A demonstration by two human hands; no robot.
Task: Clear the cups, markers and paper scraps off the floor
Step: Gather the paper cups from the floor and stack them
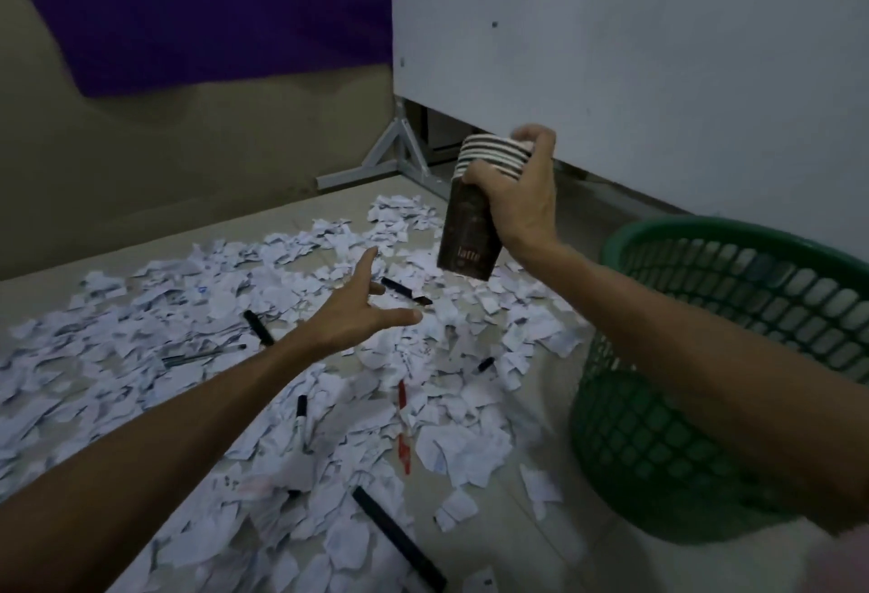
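My right hand (pixel 519 197) grips a stack of several dark brown paper cups (pixel 470 235), held upright in the air above the floor, left of the green basket (pixel 733 263). My left hand (pixel 362 305) is stretched out over the litter with its fingers spread, holding nothing. Torn white paper scraps (pixel 197 319) cover the floor in a wide heap. Several black markers lie among them, one (pixel 258 326) by my left wrist, one (pixel 405 289) beyond my fingers. A red marker (pixel 403 428) lies nearer to me.
The green plastic basket stands on the floor at the right, under my right forearm. A white board on a grey metal foot (pixel 376 159) blocks the far right side. A beige wall with a purple panel (pixel 202 4) closes the back left.
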